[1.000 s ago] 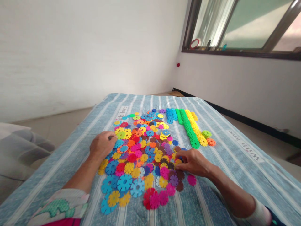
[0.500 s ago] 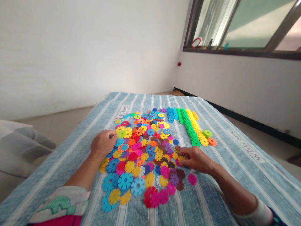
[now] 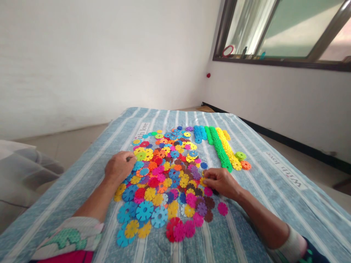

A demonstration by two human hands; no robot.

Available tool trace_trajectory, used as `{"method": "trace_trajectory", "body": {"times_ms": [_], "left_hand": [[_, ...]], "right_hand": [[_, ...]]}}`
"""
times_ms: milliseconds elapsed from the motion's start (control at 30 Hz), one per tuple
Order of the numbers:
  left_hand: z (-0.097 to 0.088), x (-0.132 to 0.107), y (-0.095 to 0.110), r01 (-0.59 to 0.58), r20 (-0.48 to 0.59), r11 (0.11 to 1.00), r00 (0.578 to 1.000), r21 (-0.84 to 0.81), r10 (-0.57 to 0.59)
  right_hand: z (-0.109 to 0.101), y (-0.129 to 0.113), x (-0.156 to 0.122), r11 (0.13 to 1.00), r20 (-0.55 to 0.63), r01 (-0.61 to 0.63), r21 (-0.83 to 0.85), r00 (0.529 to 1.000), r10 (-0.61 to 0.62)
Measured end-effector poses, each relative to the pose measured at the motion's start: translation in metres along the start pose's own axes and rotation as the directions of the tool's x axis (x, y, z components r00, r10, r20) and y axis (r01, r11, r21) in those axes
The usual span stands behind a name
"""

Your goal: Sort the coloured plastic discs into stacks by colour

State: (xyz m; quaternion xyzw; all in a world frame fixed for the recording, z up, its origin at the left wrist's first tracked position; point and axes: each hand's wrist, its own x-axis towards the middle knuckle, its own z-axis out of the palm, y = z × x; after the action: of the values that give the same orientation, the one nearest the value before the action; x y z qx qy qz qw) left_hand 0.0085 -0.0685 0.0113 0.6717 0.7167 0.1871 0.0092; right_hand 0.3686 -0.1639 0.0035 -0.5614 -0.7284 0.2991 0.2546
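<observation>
Your curled left hand (image 3: 119,167) and right hand (image 3: 224,182) flank the disc heap (image 3: 148,209), perhaps for easy reach; if pinching, I cannot tell

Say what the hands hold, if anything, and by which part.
The left hand seems to hold a small dark piece, part unclear. The right hand is at the edge of a yellow disc; whether it grips is unclear.

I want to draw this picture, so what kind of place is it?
Probably a room in a home. It has a window in a plain wall, and a striped cloth with lots of colorful discs on it, maybe toys.
</observation>
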Motion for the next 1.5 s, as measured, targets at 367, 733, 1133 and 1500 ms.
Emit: {"method": "trace_trajectory", "body": {"times_ms": [367, 733, 1133, 1500], "left_hand": [[-0.001, 0.0, 0.0, 0.018, -0.001, 1.0, 1.0, -0.013, -0.018], [0.0, 0.0, 0.0, 0.013, 0.0, 1.0, 1.0, -0.015, -0.013], [0.005, 0.008, -0.011, 0.009, -0.035, 0.999, 0.999, -0.05, -0.01], [-0.004, 0.013, -0.01, 0.023, 0.028, 0.999, 0.999, -0.047, -0.022]], "right_hand": [[-0.009, -0.006, -0.003, 0.982, 0.129, 0.088, -0.165, 0.989, -0.067], [-0.009, -0.009, -0.002, 0.969, 0.129, 0.072, -0.236, 0.991, -0.042], [-0.016, -0.009, -0.002, 0.995, 0.128, 0.095, -0.044, 0.988, -0.088], [-0.008, 0.001, 0.002, 0.882, 0.187, -0.018, 0.47, 0.979, -0.079]]}}
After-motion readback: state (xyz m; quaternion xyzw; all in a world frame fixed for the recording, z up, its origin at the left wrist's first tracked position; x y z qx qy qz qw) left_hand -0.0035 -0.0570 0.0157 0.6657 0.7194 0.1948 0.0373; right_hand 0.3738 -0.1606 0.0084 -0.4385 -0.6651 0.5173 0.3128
